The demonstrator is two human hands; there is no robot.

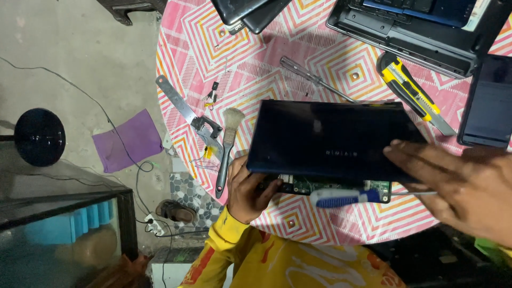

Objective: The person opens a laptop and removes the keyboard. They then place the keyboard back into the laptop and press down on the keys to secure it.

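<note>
A dark blue laptop (pixel 330 138) is lifted a little over the round table with its pink patterned cloth (pixel 213 48). A green circuit board (pixel 304 185) shows under the laptop's near edge. My left hand (pixel 246 189) grips the near-left corner from below. My right hand (pixel 458 186) lies on the right end, fingers flat on the lid and the thumb hidden. A screwdriver with a blue and white handle (pixel 341 198) lies along the near edge, its shaft running under my right hand; I cannot tell whether that hand holds it.
On the table are a paintbrush (pixel 228 144), a metal bracket tool (pixel 184 106), a clear-handled screwdriver (pixel 314 80), a yellow utility knife (pixel 410 90), an opened black laptop base (pixel 416 37) and a dark tablet (pixel 488 101). On the floor lie a purple cloth (pixel 128 138), cables and a power strip (pixel 154 224).
</note>
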